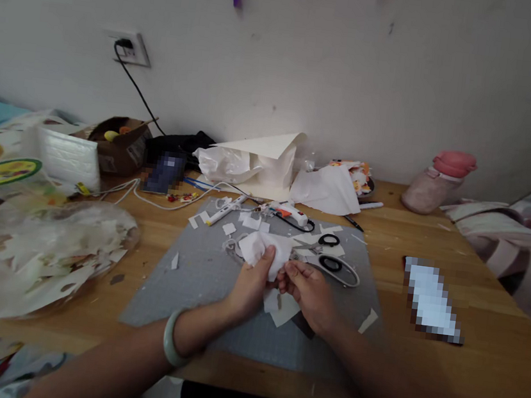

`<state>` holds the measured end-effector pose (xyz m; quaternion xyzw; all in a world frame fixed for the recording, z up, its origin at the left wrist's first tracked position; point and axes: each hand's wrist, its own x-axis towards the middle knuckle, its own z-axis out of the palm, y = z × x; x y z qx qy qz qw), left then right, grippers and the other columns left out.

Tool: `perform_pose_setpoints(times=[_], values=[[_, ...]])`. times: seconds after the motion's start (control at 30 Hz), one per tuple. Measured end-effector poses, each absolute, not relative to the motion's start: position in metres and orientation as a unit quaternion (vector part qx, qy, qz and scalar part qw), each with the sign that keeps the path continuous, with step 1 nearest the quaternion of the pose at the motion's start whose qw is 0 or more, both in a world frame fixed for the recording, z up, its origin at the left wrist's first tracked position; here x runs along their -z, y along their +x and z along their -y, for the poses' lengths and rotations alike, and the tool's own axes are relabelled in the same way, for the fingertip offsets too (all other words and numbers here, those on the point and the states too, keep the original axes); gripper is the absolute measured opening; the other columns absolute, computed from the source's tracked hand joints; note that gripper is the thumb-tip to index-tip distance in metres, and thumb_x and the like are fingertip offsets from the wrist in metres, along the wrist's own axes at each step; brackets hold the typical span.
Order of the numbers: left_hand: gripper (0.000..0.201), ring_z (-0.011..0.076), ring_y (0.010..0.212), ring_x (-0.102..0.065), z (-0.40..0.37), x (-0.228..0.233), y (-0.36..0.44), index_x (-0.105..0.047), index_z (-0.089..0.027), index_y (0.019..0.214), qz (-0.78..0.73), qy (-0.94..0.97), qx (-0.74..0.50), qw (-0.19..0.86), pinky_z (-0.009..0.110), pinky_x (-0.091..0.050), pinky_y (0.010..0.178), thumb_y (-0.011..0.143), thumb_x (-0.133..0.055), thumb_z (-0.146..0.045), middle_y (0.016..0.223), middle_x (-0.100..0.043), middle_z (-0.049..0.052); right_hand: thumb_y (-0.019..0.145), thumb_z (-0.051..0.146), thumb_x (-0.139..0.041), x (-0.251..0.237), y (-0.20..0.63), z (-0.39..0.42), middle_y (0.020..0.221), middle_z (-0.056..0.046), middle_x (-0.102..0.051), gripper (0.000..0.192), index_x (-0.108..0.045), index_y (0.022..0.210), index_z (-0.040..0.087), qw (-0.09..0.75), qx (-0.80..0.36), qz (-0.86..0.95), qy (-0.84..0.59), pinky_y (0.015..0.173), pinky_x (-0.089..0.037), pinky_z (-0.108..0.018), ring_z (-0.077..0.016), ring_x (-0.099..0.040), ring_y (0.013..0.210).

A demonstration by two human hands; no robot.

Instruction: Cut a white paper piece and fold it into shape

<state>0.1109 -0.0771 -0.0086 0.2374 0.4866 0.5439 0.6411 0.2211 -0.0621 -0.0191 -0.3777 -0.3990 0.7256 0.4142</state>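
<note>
Over the grey cutting mat, my left hand grips a white piece of paper, the thumb lying across its front. My right hand is closed at the lower right edge of that paper, thumb and fingers pinched together; whether it holds the edge or something small is hidden. Scissors with black and grey handles lie just beyond my right hand. Paper scraps are scattered under and around both hands. A white glue gun rests near the mat's far edge, beside a white pen-like marker.
A clear plastic bag of cut scraps covers the table's left side. A phone lies to the right, with a pink-lidded bottle behind it. White sheets, a cardboard box and a white cable line the back.
</note>
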Motion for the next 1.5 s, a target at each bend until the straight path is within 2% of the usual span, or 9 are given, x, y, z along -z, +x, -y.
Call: perform_pose_setpoints(times=[0.17,0.3,0.6,0.83,1.0,1.17,1.4,1.5], values=[[0.043,0.0087,0.043,-0.043,0.077,0.01,0.111,-0.046,-0.018,0.071,-0.491,0.235,-0.557,0.628,0.022,-0.034,0.045,0.065,-0.065,-0.057,0.049,-0.046,-0.006,0.061,0.049,-0.074,0.018,0.221,0.063,0.064,0.001,-0.06,0.034,-0.062,0.066,0.017,0.412,-0.729,0.391,-0.381,0.059,-0.044,-0.026,-0.0098,-0.052,0.057],[0.043,0.0085,0.045,-0.046,0.078,0.009,0.111,-0.05,-0.017,0.076,-0.499,0.23,-0.558,0.623,0.021,-0.036,0.047,0.063,-0.068,-0.054,0.052,-0.051,-0.006,0.057,0.045,-0.078,0.014,0.22,0.064,0.065,0.003,-0.06,0.033,-0.064,0.072,0.018,0.409,-0.724,0.401,-0.385,0.06,-0.043,-0.025,-0.0089,-0.051,0.057],[0.044,0.0075,0.04,-0.044,0.077,0.008,0.112,-0.049,-0.017,0.075,-0.444,0.238,-0.551,0.665,0.02,-0.034,0.042,0.06,-0.072,-0.051,0.05,-0.052,-0.005,0.059,0.042,-0.078,0.02,0.223,0.063,0.057,0.004,-0.055,0.03,-0.061,0.065,0.018,0.4,-0.736,0.413,-0.357,0.056,-0.039,-0.025,-0.0098,-0.047,0.053],[0.041,0.0038,0.035,-0.035,0.069,0.005,0.107,-0.044,-0.017,0.062,-0.416,0.156,-0.549,0.708,0.017,-0.027,0.038,0.061,-0.072,-0.047,0.043,-0.045,-0.007,0.065,0.041,-0.076,0.005,0.226,0.064,0.073,0.0,-0.062,0.026,-0.067,0.069,0.017,0.388,-0.78,0.4,-0.284,0.071,-0.042,-0.026,-0.0105,-0.054,0.068],[0.038,0.0066,0.04,-0.04,0.073,0.008,0.109,-0.049,-0.017,0.072,-0.457,0.177,-0.585,0.647,0.02,-0.031,0.042,0.064,-0.069,-0.049,0.049,-0.048,-0.007,0.062,0.039,-0.079,0.007,0.225,0.063,0.068,0.002,-0.062,0.026,-0.064,0.065,0.018,0.399,-0.767,0.374,-0.336,0.067,-0.042,-0.025,-0.009,-0.054,0.063],[0.043,0.009,0.046,-0.045,0.077,0.009,0.112,-0.051,-0.017,0.076,-0.496,0.22,-0.578,0.609,0.022,-0.034,0.047,0.061,-0.07,-0.053,0.053,-0.05,-0.006,0.057,0.041,-0.08,0.016,0.222,0.062,0.068,0.002,-0.062,0.033,-0.066,0.077,0.018,0.39,-0.755,0.378,-0.366,0.064,-0.042,-0.026,-0.0089,-0.052,0.059],[0.045,0.0083,0.042,-0.043,0.078,0.008,0.113,-0.05,-0.017,0.077,-0.483,0.257,-0.554,0.628,0.022,-0.033,0.046,0.06,-0.069,-0.055,0.049,-0.049,-0.007,0.061,0.042,-0.076,0.022,0.222,0.063,0.056,0.004,-0.055,0.028,-0.061,0.065,0.018,0.392,-0.727,0.425,-0.369,0.059,-0.037,-0.026,-0.0102,-0.047,0.055],[0.045,0.0084,0.041,-0.044,0.079,0.008,0.113,-0.049,-0.017,0.075,-0.465,0.254,-0.548,0.647,0.021,-0.032,0.045,0.06,-0.069,-0.054,0.048,-0.05,-0.006,0.06,0.042,-0.076,0.022,0.223,0.063,0.055,0.004,-0.053,0.029,-0.061,0.066,0.018,0.392,-0.738,0.413,-0.363,0.057,-0.035,-0.026,-0.0102,-0.044,0.054]])
